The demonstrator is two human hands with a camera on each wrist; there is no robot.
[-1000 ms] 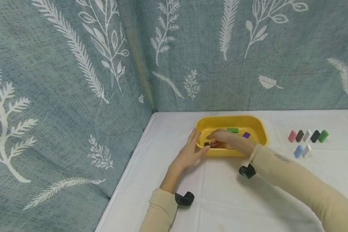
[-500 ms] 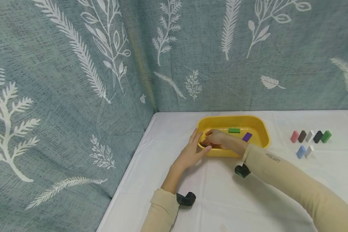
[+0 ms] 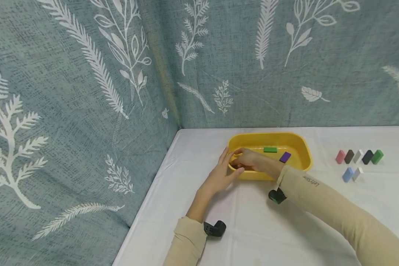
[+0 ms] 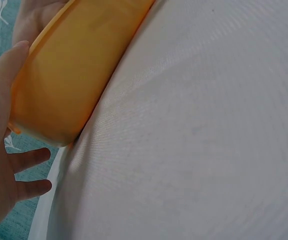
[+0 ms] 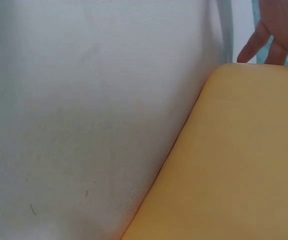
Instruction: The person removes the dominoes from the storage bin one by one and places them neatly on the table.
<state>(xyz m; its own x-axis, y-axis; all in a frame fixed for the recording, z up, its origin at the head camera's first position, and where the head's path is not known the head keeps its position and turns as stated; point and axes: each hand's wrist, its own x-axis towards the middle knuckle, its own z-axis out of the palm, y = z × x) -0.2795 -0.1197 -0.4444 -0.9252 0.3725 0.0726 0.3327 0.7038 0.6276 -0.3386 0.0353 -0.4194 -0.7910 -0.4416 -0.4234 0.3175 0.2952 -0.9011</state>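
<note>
One yellow tray (image 3: 267, 139) lies lengthwise left-to-right, right of frame centre: left hand (image 3: 221, 175) spread at its left end; right hand (image 3: 251, 158) inside, grip hidden.

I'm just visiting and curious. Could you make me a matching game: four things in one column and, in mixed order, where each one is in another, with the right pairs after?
Column one:
1. Left hand
2. Right hand
3. Purple block
4. Pink block

Column two:
A. Lying on the floor of the yellow tray
B. At the left end of the row of five blocks
C. At the tray's left end, touching it
D. Reaching down inside the tray

Right pairs: 1-C, 2-D, 3-A, 4-B
</note>
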